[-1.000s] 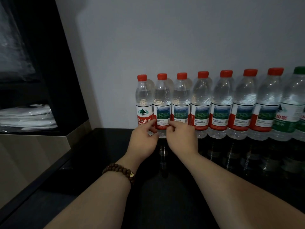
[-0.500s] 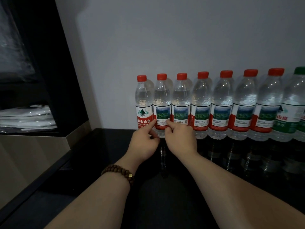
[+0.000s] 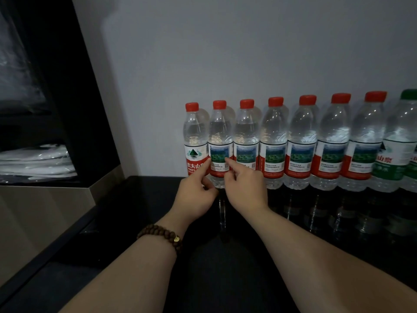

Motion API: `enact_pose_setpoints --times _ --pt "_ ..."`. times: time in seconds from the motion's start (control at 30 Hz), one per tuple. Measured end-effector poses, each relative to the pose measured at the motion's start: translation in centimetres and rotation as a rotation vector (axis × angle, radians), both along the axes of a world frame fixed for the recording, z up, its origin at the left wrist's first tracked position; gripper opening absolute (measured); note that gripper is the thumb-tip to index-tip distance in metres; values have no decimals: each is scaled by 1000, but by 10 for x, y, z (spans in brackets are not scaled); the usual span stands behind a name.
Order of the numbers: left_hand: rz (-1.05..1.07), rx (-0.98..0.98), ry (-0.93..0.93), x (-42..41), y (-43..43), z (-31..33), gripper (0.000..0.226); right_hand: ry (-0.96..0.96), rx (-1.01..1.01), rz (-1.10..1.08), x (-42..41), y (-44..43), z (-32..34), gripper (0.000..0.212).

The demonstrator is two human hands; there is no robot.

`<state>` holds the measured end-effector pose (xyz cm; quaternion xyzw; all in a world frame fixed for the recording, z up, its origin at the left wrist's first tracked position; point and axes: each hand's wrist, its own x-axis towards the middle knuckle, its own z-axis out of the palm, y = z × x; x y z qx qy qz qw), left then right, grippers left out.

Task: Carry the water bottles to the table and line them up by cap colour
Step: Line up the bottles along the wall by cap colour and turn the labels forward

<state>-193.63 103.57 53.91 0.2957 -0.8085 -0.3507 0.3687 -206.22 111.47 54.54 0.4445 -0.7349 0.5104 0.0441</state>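
7 clear, ribbed plastic red-capped bottles [image 3: 302,136] stand upright, caps up, in a touching row along the far edge of the glossy black table [image 3: 225,279]. 1 green-capped bottle [image 3: 404,143] stands at the right. The left hand [image 3: 194,195] and right hand [image 3: 246,190] each press a straight index finger on the label of the 2nd bottle [image 3: 220,132] from the left, with the other fingers curled.

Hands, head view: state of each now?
Left hand: grips nothing; straight index finger at the left edge of the second red-capped bottle from left, others curled.
Right hand: same, index finger on that bottle's label.
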Motion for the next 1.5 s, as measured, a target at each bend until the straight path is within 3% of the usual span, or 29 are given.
enact_pose_setpoints --times 0.1,0.3,0.5,0.73,0.97,1.13,1.3,1.5 --pt "-1 21 44 1 0 0 76 3 3 -13 -1 -1 0 43" --pt "-61 22 -173 -2 -1 0 104 8 -2 -6 1 0 1 46" --pt "-7 11 29 1 0 -2 84 -2 5 -12 0 0 0 49" --pt "-53 33 -184 -2 -1 1 107 15 80 41 1 -1 2 50" --pt "-14 -11 21 -1 -1 -3 88 -53 32 -32 0 -2 3 51" --pt "-36 8 -67 -1 -2 -3 91 -12 111 25 3 -2 2 61" --pt "-43 38 -121 -2 -2 -1 100 25 146 3 0 0 5 56" --pt "-12 1 5 0 -1 -2 89 36 108 -25 5 2 4 53"
